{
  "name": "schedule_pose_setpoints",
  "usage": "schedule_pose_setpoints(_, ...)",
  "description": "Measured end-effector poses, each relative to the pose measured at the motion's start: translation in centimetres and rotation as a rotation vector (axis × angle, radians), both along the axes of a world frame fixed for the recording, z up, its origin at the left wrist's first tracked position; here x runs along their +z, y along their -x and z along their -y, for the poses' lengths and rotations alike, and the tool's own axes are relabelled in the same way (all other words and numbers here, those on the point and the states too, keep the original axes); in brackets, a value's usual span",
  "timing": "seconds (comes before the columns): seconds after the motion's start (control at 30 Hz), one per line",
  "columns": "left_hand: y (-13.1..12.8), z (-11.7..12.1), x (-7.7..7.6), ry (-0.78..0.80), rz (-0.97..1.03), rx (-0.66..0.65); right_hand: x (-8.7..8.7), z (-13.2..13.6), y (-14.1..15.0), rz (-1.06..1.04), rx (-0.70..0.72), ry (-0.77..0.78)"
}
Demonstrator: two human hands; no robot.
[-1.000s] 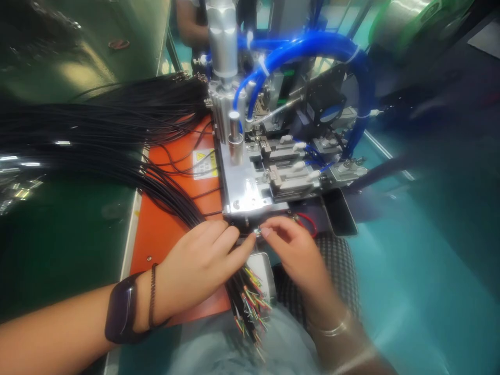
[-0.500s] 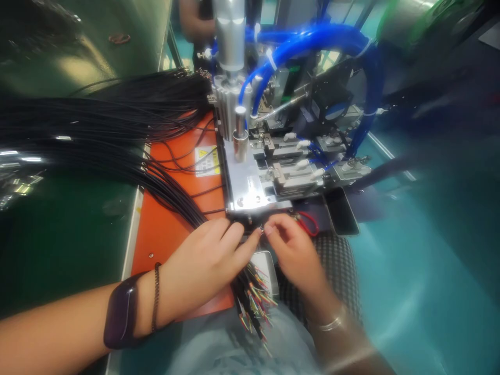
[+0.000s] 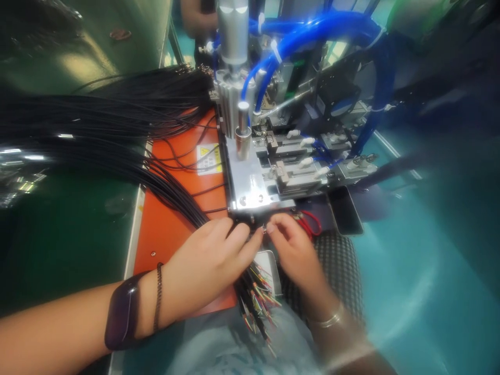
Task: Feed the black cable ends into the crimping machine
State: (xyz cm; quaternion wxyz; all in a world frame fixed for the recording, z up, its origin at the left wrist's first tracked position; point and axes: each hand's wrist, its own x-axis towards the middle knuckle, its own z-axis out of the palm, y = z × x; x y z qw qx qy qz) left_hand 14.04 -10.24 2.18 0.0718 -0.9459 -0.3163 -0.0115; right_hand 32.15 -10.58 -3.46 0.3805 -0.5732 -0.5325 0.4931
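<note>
The left hand (image 3: 207,265) and right hand (image 3: 296,255) work close together, fingertips almost meeting at a small metal fitting (image 3: 264,228) on the front edge of a pneumatic fixture (image 3: 250,177). The right hand pinches the fitting between thumb and forefinger; whether the left hand grips it or the wires beneath cannot be told. A bundle of black wires (image 3: 117,120) sweeps in from the left, passes under the left hand's fingers and ends below the hands in coloured wire ends (image 3: 260,297). Under the left hand lies an orange mat (image 3: 175,250); just beyond the right hand sits a red wire loop (image 3: 311,223). Blue pneumatic tubing (image 3: 312,23) arcs ahead of the hands. A smartwatch (image 3: 123,310) circles the left wrist, a metal bangle (image 3: 326,321) the right.
</note>
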Motion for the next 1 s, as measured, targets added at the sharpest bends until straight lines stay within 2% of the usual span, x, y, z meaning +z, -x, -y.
schedule_pose_setpoints(0.17,-0.7,-0.1,0.6,0.049,-0.039,0.035,-0.1,-0.2,0.0,-0.012,0.025,0.022)
schedule_pose_setpoints(0.33,-0.9,-0.2,0.9,0.064,-0.046,0.065,-0.5,-0.4,0.5,-0.351,-0.042,0.261)
schedule_pose_setpoints(0.4,-0.5,-0.4,0.7,0.058,-0.018,0.041,-0.6,-0.4,0.5,-0.407,-0.074,0.291)
schedule_pose_setpoints(0.63,1.5,-0.7,0.2,-0.066,0.145,-0.038,-0.2,-0.5,-0.1,-0.336,-0.054,0.137)
schedule_pose_setpoints(0.77,1.4,-0.2,-0.1,-0.109,0.125,-0.025,0.4,-0.5,0.1,-0.228,-0.079,0.039)
schedule_pose_setpoints(1.0,0.7,0.9,0.1,-0.072,0.027,0.038,0.9,-0.2,0.4,0.063,-0.132,0.009)
